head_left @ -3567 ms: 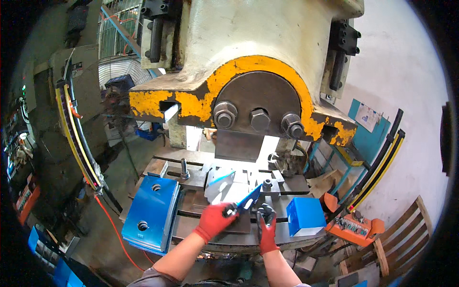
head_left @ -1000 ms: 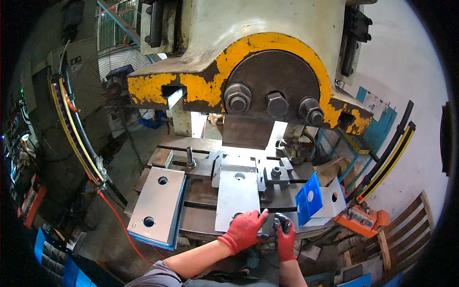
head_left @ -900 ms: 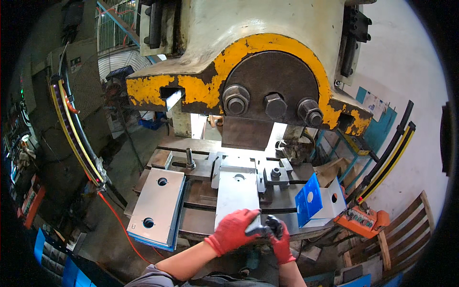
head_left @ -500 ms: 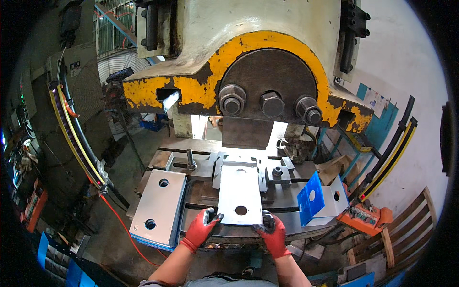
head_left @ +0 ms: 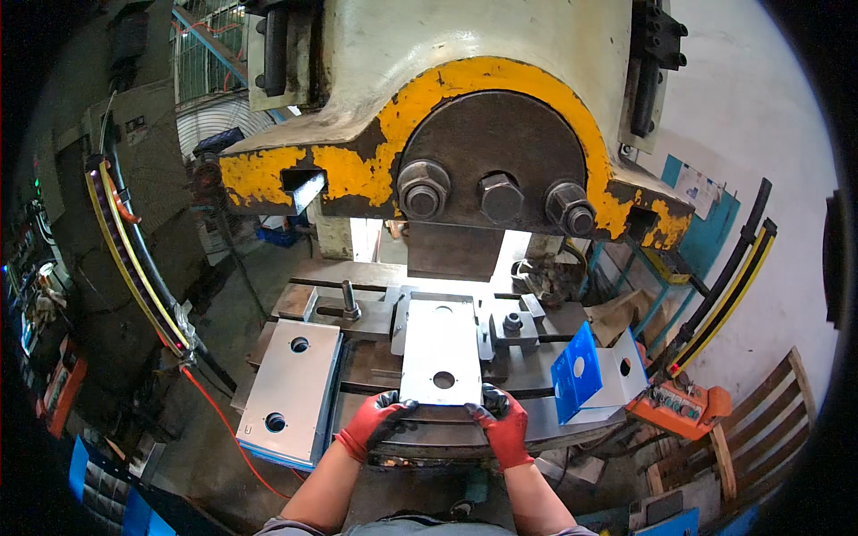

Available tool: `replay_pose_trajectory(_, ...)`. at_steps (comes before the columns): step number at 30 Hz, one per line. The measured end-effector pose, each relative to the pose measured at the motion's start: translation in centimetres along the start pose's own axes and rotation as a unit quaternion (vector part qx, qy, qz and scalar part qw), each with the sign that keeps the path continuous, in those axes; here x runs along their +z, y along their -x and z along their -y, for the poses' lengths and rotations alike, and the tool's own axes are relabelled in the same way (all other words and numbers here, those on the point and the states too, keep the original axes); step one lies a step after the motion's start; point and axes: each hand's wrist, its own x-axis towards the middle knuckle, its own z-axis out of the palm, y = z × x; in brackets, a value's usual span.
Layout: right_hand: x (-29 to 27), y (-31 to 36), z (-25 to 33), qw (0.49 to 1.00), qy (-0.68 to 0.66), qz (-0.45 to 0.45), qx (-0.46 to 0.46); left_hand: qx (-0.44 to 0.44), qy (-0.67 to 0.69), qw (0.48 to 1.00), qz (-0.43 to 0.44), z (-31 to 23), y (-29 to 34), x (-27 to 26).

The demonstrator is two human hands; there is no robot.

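A flat white sheet-metal panel (head_left: 440, 344) with a round hole near each end lies in front of me. Its far end rests in the die (head_left: 399, 329) on the press bed. My left hand (head_left: 375, 422), in a red glove with dark fingertips, pinches the near left corner. At the near right corner my right hand (head_left: 502, 427), gloved the same way, has its fingers closed on the edge. Left of the panel is a stack of similar holed panels (head_left: 288, 380), with blue edges showing below the top one.
Overhead hangs the yellow-edged press ram (head_left: 492, 134) with large bolts. To the right stands a bent blue-and-white panel (head_left: 576, 380), near an orange button box (head_left: 684, 406). Yellow-black upright bars (head_left: 134, 255) flank the bed. A threaded stud (head_left: 349, 299) rises behind the stack.
Both hands have pushed the panel slightly away from me, deeper into the die. The whole view has shifted a little.
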Motion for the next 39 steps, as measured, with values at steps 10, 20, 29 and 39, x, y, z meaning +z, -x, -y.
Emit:
replay_pose_trajectory(10,-1.3,-0.2,-1.5,0.973,-0.129,0.09,0.167,0.0,0.006,0.998,-0.055,-1.1,0.5,1.3)
replay_pose_trajectory(20,-0.4,0.4,0.7,0.944,-0.214,0.09,0.235,-0.076,0.042,0.996,0.001,-1.0,0.4,0.5)
replay_pose_trajectory(29,-0.5,0.3,0.9,0.941,-0.224,0.097,0.232,-0.019,0.066,0.992,-0.102,-0.3,0.5,1.7)
replay_pose_trajectory(39,-0.7,-0.3,-2.8,0.967,-0.159,0.107,0.167,0.007,0.026,0.997,-0.069,0.3,0.4,1.4)
